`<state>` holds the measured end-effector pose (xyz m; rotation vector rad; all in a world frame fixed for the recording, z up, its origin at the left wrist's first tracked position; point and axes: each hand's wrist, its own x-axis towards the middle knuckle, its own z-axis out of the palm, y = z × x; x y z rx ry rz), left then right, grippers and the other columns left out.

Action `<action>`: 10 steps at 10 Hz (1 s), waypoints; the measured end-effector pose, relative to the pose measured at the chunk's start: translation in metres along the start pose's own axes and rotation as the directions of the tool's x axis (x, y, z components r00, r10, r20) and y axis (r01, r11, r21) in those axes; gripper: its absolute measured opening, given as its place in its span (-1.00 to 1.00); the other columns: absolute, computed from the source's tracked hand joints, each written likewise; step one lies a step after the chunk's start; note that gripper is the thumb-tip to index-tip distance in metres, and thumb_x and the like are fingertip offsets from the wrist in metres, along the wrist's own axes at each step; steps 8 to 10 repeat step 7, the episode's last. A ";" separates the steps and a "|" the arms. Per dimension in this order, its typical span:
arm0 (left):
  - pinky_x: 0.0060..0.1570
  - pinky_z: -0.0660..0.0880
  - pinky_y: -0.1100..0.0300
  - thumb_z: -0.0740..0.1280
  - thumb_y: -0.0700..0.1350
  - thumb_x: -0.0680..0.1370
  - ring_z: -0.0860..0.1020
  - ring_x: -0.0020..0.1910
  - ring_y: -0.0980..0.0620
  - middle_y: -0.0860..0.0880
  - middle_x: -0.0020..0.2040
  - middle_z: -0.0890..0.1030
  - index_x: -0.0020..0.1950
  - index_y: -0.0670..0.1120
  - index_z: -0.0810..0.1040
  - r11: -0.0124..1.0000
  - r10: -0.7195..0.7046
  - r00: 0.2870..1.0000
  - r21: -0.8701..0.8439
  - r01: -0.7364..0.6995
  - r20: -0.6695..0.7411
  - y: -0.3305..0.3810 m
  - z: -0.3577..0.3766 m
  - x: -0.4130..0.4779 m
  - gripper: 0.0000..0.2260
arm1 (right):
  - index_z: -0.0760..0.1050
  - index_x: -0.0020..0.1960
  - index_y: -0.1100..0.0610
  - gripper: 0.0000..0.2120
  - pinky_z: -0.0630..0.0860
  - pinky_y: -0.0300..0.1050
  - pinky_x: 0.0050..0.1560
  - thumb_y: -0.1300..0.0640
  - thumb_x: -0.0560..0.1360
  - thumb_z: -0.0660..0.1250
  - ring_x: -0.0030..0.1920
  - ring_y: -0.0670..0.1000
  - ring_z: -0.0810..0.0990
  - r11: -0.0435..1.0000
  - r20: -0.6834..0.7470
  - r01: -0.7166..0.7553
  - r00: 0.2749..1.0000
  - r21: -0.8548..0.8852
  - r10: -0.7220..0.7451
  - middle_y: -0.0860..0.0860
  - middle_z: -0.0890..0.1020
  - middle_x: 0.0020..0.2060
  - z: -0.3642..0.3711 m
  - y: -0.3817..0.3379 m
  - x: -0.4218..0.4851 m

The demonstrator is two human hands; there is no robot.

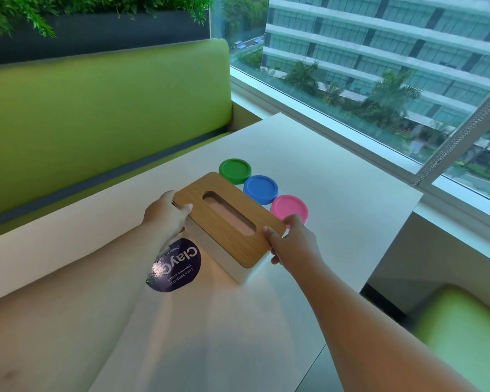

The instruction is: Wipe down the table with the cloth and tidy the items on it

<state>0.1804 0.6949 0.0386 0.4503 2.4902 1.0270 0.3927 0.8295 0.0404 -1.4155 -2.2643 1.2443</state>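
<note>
A white tissue box with a wooden slotted lid (228, 219) sits in the middle of the white table (337, 193). My left hand (166, 217) grips its far-left end, thumb on the lid. My right hand (292, 241) grips its near-right end, thumb on the lid's edge. Just behind the box stand three round tubs in a row: a green-lidded tub (234, 170), a blue-lidded tub (260, 189) and a pink-lidded tub (289, 209). No cloth is in view.
A round purple sticker (178, 267) lies on the table by the box, partly under my left arm. A green bench (96, 114) runs behind the table. A window (379, 66) lines the right side, and a green seat (464, 335) sits at lower right.
</note>
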 end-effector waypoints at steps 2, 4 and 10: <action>0.33 0.32 -0.07 0.23 0.07 0.58 0.32 0.39 -0.22 -0.16 0.46 0.32 0.53 0.02 0.12 0.999 0.008 0.999 0.050 -0.010 0.047 0.002 -0.001 -0.002 -0.44 | 0.30 0.10 0.01 -0.69 0.62 -0.05 -0.25 -0.11 0.50 0.31 -0.45 -0.03 0.64 1.000 -0.002 -0.006 1.000 -0.009 0.006 0.08 0.62 -0.21 0.000 0.000 0.000; 0.41 0.19 -0.14 0.16 0.11 0.59 0.23 0.46 -0.18 -0.06 0.51 0.25 0.55 0.05 -0.06 0.999 0.003 0.990 0.045 -0.010 0.142 -0.005 -0.010 -0.010 -0.39 | 0.28 0.16 0.01 -0.68 0.62 -0.03 -0.23 -0.15 0.54 0.23 -0.37 0.06 0.66 0.999 0.016 -0.031 0.999 -0.020 0.031 0.13 0.61 -0.14 0.000 -0.002 -0.003; 0.38 0.28 -0.04 0.18 0.09 0.59 0.33 0.40 -0.17 -0.11 0.44 0.37 0.52 -0.06 0.14 0.998 0.060 0.990 0.012 -0.062 0.130 -0.033 -0.038 -0.050 -0.46 | 0.30 0.22 -0.02 -0.69 0.57 0.02 -0.17 -0.17 0.57 0.11 -0.19 0.14 0.62 0.999 -0.178 0.035 0.983 0.010 -0.033 0.08 0.59 -0.19 -0.003 0.004 -0.036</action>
